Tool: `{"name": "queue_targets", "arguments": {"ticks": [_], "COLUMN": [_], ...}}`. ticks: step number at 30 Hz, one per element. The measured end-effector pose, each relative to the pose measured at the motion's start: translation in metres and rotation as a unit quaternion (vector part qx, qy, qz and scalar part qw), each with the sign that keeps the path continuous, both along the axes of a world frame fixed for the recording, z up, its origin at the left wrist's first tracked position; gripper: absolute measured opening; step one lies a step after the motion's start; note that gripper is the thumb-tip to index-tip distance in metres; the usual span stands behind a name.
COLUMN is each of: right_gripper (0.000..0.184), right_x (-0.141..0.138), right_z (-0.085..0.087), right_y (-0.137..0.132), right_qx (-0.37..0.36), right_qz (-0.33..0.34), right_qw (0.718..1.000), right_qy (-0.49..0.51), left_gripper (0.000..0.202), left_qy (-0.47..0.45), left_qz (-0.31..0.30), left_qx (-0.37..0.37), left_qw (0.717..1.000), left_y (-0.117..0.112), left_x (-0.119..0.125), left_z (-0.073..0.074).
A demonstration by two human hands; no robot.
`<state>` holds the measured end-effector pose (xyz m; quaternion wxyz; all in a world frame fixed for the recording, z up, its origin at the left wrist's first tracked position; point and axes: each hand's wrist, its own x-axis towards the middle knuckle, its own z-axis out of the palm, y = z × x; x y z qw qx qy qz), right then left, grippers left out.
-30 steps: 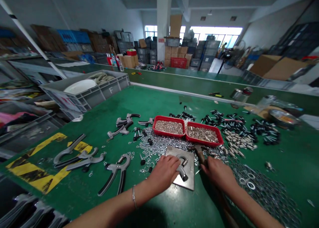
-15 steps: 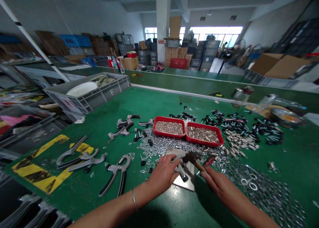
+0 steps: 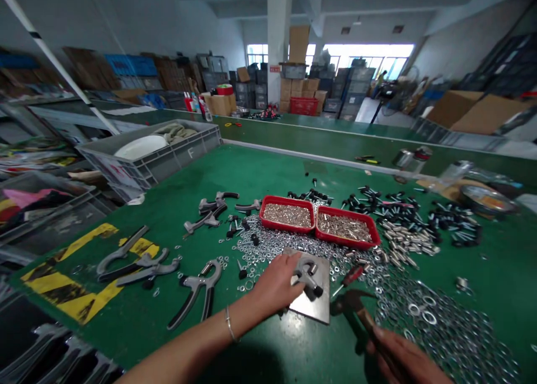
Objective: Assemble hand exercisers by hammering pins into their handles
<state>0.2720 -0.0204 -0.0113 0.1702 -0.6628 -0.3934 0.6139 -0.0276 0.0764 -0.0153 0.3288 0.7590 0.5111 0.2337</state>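
My left hand (image 3: pixel 279 283) is closed around a grey metal clamp part (image 3: pixel 309 275), which it holds on a square steel plate (image 3: pixel 310 311). The clamp part has a curved jaw and a black-tipped screw; the rest of it is under my fingers. To the right, my right hand (image 3: pixel 398 350) grips the wooden handle of a hammer (image 3: pixel 356 304), its dark head low over the table and off the plate. Between plate and hammer lies a screwdriver (image 3: pixel 351 275) with a red handle.
Two red trays (image 3: pixel 289 229) of small metal pins stand behind the plate, with loose nuts and washers (image 3: pixel 444 311) around. Black-knobbed screws (image 3: pixel 390 205) lie at the back right. Several hand clamps (image 3: pixel 197 286) lie to the left, near a grey crate (image 3: pixel 176 159).
My right hand has drawn the hammer away from the plate, to the right and toward me. The clamp part and the screwdriver now show more fully. My left hand stays at the plate.
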Motion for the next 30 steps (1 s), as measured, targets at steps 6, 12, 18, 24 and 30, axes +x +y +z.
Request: {"name": "queue_targets", "arguments": {"ticks": [6,12,18,24,30], "right_gripper": [0.052,0.045,0.034,0.03,0.029], "right_x": [0.01,-0.029,-0.025,-0.09,-0.13], "right_z": [-0.006,-0.017,0.005,0.01,-0.018], "right_y": [0.05,0.121,0.113,0.108,0.117], "right_qx": [0.26,0.241,0.294,0.342,0.336], "right_qz": [0.147,0.12,0.026,-0.076,-0.052], "right_qw": [0.896,0.854,0.922,0.93,0.936], "right_qy": [-0.33,-0.445,-0.249,0.109,0.09], "left_gripper": [0.046,0.034,0.047,0.038,0.039], "left_qy": [-0.104,0.021,0.059,0.042,0.064], "left_qz": [0.087,0.026,-0.009,0.051,0.044], "left_qx": [-0.113,0.089,0.055,0.022,0.022], "left_qw": [0.984,0.995,0.997,0.998,0.997], "left_y": [0.006,-0.01,-0.007,-0.01,-0.011], "left_x": [-0.007,-0.024,-0.024,-0.017,-0.018], "left_z": [-0.004,-0.009,-0.009,-0.015,-0.016]}}
